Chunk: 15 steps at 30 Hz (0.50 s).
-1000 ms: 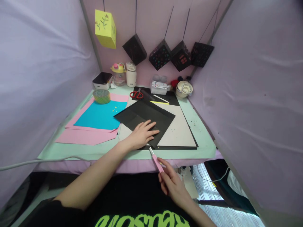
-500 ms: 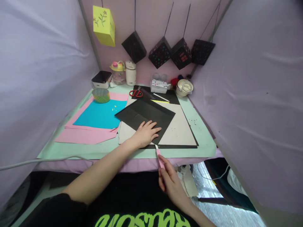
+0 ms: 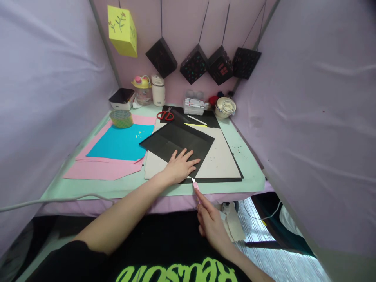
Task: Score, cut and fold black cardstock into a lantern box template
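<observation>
My left hand [image 3: 180, 167] lies flat on a black paper sheet [image 3: 176, 137], its fingers spread toward the right. The sheet is turned at an angle on top of a white board [image 3: 221, 160], with its near corner by the board's front edge. In my right hand [image 3: 207, 215] is a pink craft knife [image 3: 195, 185], held like a pen with the index finger stretched along the handle. The knife's blade points away from me, with its tip at the sheet's near corner; I cannot tell whether it touches the paper.
Blue paper [image 3: 117, 143] over pink sheets [image 3: 102, 170] lies left, with a tape roll [image 3: 121, 119] at its back. Red-handled scissors [image 3: 165, 115], a white pen [image 3: 197, 120] and a box of markers [image 3: 194, 105] are behind. Black paper boxes [image 3: 194, 64] hang above.
My right index finger has stretched forward along the knife, and the grip has tightened round the handle. My left hand stays on the black sheet. The whole view has shifted slightly.
</observation>
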Tool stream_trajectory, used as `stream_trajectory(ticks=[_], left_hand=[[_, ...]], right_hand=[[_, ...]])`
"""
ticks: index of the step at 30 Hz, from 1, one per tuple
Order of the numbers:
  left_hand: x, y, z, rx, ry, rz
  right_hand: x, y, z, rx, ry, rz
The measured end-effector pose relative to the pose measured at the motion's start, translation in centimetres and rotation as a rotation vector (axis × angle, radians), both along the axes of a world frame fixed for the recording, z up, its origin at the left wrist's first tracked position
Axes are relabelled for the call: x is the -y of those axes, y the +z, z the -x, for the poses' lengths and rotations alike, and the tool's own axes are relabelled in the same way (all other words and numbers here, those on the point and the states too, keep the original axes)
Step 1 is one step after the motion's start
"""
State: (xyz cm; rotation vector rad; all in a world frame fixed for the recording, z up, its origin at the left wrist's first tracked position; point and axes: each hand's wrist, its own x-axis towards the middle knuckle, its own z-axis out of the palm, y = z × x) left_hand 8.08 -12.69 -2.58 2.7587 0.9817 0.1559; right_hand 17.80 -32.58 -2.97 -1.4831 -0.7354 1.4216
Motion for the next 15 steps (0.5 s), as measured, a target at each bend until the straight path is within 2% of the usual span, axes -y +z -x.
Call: stream_trajectory(ticks=[4,11,15], left_hand=[[0.1,0.1,0.0,0.000,0.005,0.000],[0.1,0.1,0.0,0.003,0.007,-0.020],[0.1,0.1,0.1,0.002,0.005,-0.025]], right_hand=[[0.1,0.7,-0.7,0.021,0.013,0.019],[-1.1,0.4,-1.1,0.032,-0.002,0.006],[-1.3,1.0,-1.4,-0.016,-0.017,0.026]])
